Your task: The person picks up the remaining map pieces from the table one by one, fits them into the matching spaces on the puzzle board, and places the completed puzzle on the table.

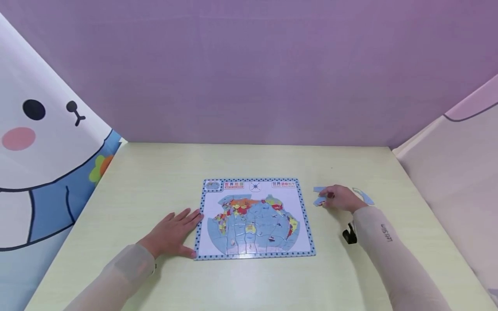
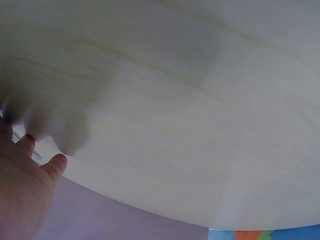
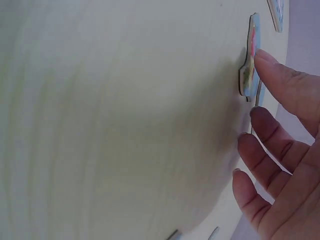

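A world-map jigsaw board (image 1: 254, 218) with a dotted blue border lies flat on the table, mostly filled with fitted pieces. My left hand (image 1: 175, 231) is spread flat beside it, fingertips and thumb reaching its left edge. The left wrist view shows only part of this hand (image 2: 25, 175). Right of the board, my right hand (image 1: 338, 198) is over loose puzzle pieces. In the right wrist view its thumb (image 3: 280, 80) touches a blue, red and yellow piece (image 3: 251, 60). The other fingers (image 3: 265, 160) bend loosely below, apart from the thumb.
Another loose blue puzzle piece (image 1: 318, 189) lies by the right fingertips, and a curved one (image 1: 363, 196) lies just right of that hand. The pale table (image 1: 163, 166) meets a purple backdrop (image 1: 249, 77). Printed cloth with a cartoon face (image 1: 46, 142) hangs at the left.
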`<state>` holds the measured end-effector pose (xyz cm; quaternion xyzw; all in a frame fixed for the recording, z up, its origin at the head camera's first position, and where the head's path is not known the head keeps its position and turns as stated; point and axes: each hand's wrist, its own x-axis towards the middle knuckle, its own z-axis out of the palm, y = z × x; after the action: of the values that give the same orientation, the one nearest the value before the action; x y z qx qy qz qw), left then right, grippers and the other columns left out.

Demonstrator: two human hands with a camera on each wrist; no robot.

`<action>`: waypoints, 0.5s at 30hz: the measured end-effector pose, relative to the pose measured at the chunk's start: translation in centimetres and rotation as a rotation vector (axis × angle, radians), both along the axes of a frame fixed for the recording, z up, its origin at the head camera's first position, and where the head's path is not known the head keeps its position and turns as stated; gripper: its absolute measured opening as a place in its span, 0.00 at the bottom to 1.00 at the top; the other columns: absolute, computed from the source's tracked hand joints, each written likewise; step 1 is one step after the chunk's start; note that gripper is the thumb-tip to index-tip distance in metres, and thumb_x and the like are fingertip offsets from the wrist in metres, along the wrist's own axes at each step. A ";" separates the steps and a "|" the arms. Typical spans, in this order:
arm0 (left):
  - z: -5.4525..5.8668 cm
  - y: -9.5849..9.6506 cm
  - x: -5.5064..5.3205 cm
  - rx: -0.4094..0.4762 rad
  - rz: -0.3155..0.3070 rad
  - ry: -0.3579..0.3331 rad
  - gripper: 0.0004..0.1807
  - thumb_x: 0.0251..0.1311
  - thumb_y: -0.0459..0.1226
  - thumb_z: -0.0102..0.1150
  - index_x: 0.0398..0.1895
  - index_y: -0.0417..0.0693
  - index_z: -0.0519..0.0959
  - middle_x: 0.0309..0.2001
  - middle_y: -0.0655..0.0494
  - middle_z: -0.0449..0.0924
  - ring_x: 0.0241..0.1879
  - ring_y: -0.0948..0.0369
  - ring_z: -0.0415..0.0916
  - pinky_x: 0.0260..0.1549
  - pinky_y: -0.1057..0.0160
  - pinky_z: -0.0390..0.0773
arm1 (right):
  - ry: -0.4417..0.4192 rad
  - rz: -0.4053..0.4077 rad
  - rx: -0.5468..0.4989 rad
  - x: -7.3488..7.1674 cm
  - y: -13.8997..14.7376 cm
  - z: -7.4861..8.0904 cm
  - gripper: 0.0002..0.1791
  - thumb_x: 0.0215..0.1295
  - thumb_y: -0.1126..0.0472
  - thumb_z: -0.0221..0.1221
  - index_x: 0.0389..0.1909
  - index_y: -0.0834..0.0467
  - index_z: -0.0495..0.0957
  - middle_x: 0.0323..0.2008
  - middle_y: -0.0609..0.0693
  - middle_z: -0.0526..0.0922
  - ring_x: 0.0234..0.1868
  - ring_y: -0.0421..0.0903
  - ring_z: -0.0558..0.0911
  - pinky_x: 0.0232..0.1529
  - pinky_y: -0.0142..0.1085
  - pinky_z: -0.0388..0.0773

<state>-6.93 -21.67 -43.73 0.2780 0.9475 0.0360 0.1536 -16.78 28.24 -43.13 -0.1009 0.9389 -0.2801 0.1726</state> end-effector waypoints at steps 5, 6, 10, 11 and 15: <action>-0.1 0.0 0.0 -0.003 0.005 -0.001 0.58 0.43 0.67 0.62 0.72 0.41 0.59 0.72 0.45 0.55 0.71 0.42 0.50 0.61 0.34 0.55 | 0.002 -0.012 0.008 0.0 -0.2 -0.1 0.16 0.57 0.66 0.65 0.47 0.68 0.79 0.38 0.58 0.79 0.39 0.52 0.73 0.43 0.45 0.72; -0.1 0.0 0.0 -0.003 0.005 -0.002 0.58 0.43 0.67 0.62 0.72 0.41 0.58 0.72 0.45 0.55 0.71 0.42 0.50 0.62 0.34 0.55 | -0.001 -0.014 0.013 0.0 -0.2 -0.2 0.16 0.57 0.66 0.65 0.47 0.68 0.79 0.39 0.58 0.79 0.39 0.52 0.73 0.43 0.45 0.72; -0.2 0.0 -0.1 -0.006 0.003 -0.003 0.58 0.43 0.68 0.62 0.72 0.42 0.58 0.73 0.45 0.55 0.71 0.42 0.49 0.62 0.34 0.54 | -0.018 -0.032 0.037 -0.1 -0.3 -0.4 0.17 0.58 0.66 0.65 0.47 0.67 0.79 0.40 0.58 0.79 0.40 0.53 0.73 0.45 0.46 0.72; -0.2 -0.1 -0.1 -0.003 0.001 0.000 0.58 0.43 0.68 0.62 0.72 0.41 0.58 0.73 0.45 0.55 0.71 0.42 0.49 0.62 0.34 0.54 | -0.023 -0.036 0.041 -0.2 -0.3 -0.4 0.17 0.58 0.65 0.65 0.47 0.67 0.79 0.40 0.58 0.79 0.41 0.53 0.72 0.46 0.47 0.72; -0.3 -0.1 0.0 -0.005 -0.001 0.004 0.58 0.44 0.68 0.61 0.72 0.41 0.58 0.72 0.45 0.55 0.71 0.42 0.49 0.62 0.34 0.54 | -0.041 -0.050 0.048 -0.4 -0.4 -0.5 0.16 0.58 0.65 0.65 0.47 0.66 0.79 0.42 0.58 0.79 0.42 0.54 0.72 0.48 0.48 0.71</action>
<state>-6.95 -21.74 -43.99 0.2784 0.9478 0.0330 0.1522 -17.15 27.85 -43.60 -0.0673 0.9438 -0.2638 0.1873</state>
